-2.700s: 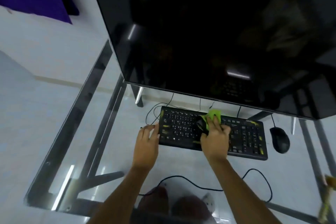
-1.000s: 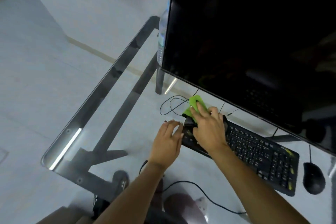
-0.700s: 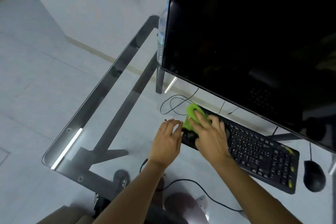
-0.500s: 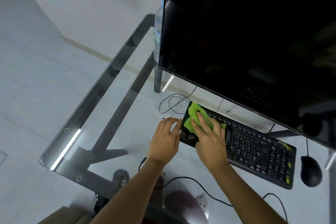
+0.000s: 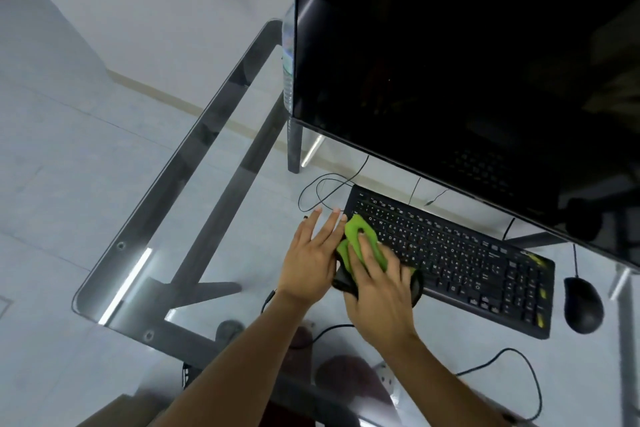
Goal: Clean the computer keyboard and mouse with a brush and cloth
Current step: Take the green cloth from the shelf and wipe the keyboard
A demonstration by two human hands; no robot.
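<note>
A black keyboard (image 5: 457,253) with yellow-green accents lies on the glass desk under the monitor. My right hand (image 5: 379,291) presses a green and black cloth (image 5: 360,236) flat onto the keyboard's left end, fingers stretched over it. My left hand (image 5: 310,255) lies flat on the glass against the keyboard's left edge, fingers straight. A black mouse (image 5: 583,305) sits to the right of the keyboard. No brush is in view.
A large dark monitor (image 5: 467,62) overhangs the back of the keyboard. The glass desk (image 5: 194,218) has a metal frame beneath; its left corner is near. Black cables (image 5: 322,191) loop behind the keyboard and along the front edge. A plastic bottle (image 5: 288,55) stands behind the monitor's left side.
My right hand has slid the cloth from the keyboard's far left corner toward me along its left end. Earlier it wiped the middle. My left hand stays beside the keyboard.
</note>
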